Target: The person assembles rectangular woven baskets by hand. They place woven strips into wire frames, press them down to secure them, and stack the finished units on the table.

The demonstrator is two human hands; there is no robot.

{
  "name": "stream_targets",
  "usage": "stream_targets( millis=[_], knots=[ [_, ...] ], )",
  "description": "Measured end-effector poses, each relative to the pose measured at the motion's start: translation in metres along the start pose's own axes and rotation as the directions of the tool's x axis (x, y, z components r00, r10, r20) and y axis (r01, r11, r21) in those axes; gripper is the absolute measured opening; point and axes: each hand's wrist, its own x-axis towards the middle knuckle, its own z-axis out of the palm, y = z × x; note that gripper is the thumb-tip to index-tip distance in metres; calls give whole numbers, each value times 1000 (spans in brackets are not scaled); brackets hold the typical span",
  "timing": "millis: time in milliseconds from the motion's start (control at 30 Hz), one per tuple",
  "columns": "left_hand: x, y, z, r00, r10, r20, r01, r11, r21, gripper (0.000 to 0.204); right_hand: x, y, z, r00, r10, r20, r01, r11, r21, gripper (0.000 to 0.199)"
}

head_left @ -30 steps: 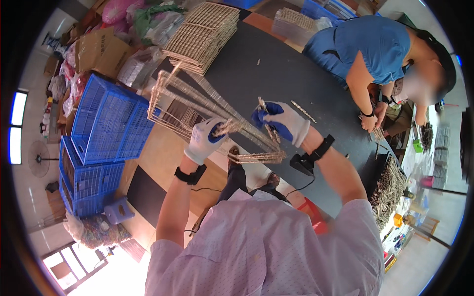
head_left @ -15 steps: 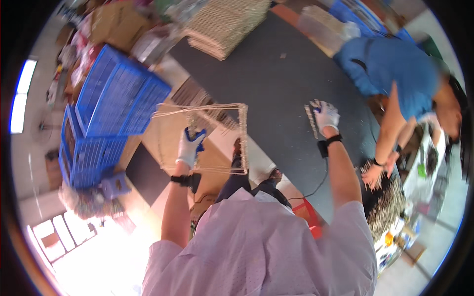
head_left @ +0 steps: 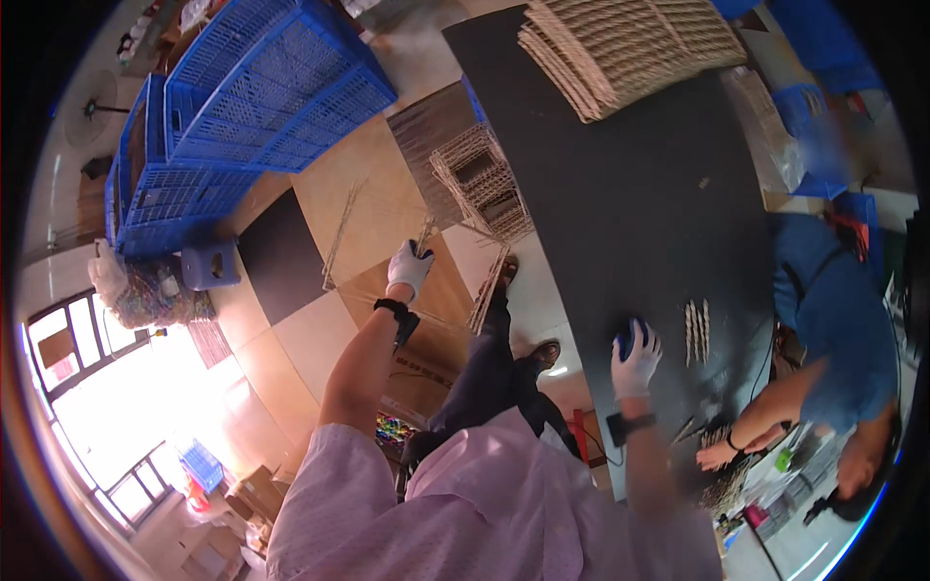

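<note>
in the head view, your left hand (head_left: 411, 265), just off centre toward 10 o'clock, is closed around part of a slim rope-wrapped frame (head_left: 488, 290). the frame, partly blurred, hangs over the tiled floor (head_left: 305, 342), one side reaching by your leg. your right hand (head_left: 635, 360) is at 4 o'clock above the edge of the dark counter (head_left: 605, 218), fingers bent; you cannot tell from here whether it pinches anything. at 3 o'clock, near that hand, a few twisted strips (head_left: 697, 332) lie side by side. a stack of woven panels (head_left: 635, 48) sits at 1 o'clock, and blue crates (head_left: 271, 92) stand between 10 and 11. at 4 o'clock, farther out, a co-worker's hand (head_left: 718, 455) touches a brown pile.
</note>
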Motion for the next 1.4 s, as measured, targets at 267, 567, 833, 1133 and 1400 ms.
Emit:
stream_targets(
  millis=[267,567,833,1133,1400],
  knots=[
    [147,36,116,970,113,217,-152,973,175,48,-23,-22,21,976,153,157,-137,985,-109,56],
    [278,68,197,944,150,295,-299,769,565,66,-58,-1,41,986,157,62,-152,985,-82,56],
    [216,-6,232,925,348,152,-350,937,-14,37,-44,2,50,998,67,12,-67,998,-3,53],
    [30,88,37,854,345,-389,-461,849,-259,29,-35,-18,49,983,176,51,-177,984,12,62],
    [-20,417,-66,257,930,-262,-829,351,434,72,-23,-24,53,984,178,-27,-176,983,45,55]
  ],
)
